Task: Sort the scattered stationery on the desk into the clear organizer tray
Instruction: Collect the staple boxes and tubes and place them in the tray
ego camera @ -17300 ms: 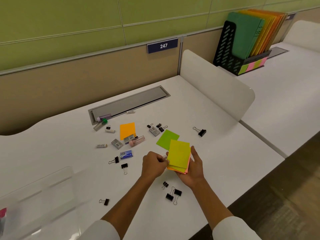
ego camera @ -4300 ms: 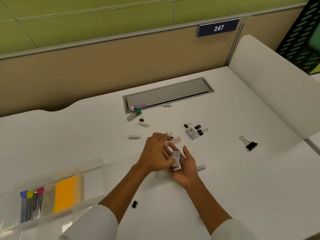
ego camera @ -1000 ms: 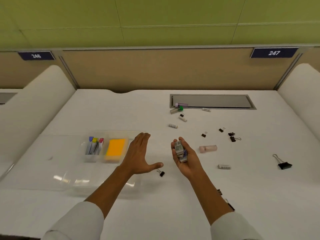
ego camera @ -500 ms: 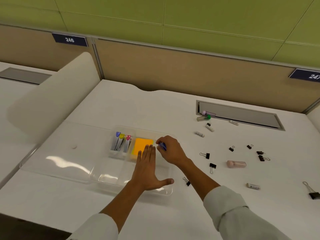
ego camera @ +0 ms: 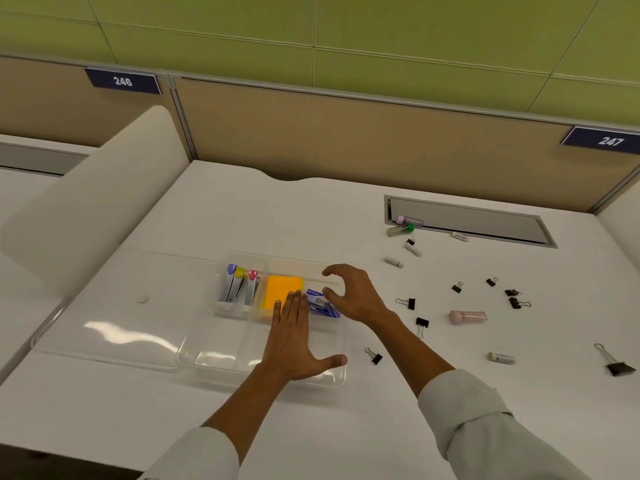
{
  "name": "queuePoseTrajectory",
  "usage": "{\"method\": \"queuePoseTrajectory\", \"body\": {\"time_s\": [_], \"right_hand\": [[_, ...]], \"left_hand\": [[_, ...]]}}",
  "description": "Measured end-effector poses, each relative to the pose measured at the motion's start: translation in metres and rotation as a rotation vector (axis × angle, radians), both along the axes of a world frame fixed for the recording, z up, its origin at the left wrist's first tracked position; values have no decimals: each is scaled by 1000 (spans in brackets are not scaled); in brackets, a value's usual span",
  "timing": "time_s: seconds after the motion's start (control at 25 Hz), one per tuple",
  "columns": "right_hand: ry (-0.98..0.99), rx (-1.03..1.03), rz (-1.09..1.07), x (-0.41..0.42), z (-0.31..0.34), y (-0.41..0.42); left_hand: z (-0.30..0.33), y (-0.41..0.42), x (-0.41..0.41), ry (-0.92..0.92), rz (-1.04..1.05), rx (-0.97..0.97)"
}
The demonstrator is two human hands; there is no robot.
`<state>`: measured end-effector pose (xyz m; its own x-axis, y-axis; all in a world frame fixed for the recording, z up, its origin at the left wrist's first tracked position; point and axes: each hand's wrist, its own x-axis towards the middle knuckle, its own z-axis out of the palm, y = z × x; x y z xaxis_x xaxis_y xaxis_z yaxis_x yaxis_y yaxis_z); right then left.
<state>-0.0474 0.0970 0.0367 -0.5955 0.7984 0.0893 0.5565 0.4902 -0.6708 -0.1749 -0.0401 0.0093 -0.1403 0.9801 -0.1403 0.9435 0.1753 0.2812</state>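
There is just one camera, worn on the person's head, and it looks forward and down at the white surface (ego camera: 242,209) from close above. Both arms reach out from the bottom edge toward the clear tray (ego camera: 194,362) in the middle. The brown wall panel (ego camera: 346,133) and green wall (ego camera: 381,29) fill the top, so the view faces the back of the surface.

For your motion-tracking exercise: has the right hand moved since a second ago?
Yes. The right hand has crossed leftward from the loose clips to the tray, and it is now open beside the orange notes, with the staple boxes lying below it.
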Motion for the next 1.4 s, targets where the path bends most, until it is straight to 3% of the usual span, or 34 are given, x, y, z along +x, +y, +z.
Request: {"method": "queuePoseTrajectory", "body": {"time_s": [0.48, 1.04, 1.4], "right_hand": [[90, -7, -125, 71, -9, -6], [114, 12, -406, 259, -24, -20], [-9, 24, -475, 291, -34, -6]], "left_hand": [[20, 18, 10, -6, -9, 47], [24, 88, 181, -60, -340, 87], [-6, 102, 212, -109, -271, -1]]}}
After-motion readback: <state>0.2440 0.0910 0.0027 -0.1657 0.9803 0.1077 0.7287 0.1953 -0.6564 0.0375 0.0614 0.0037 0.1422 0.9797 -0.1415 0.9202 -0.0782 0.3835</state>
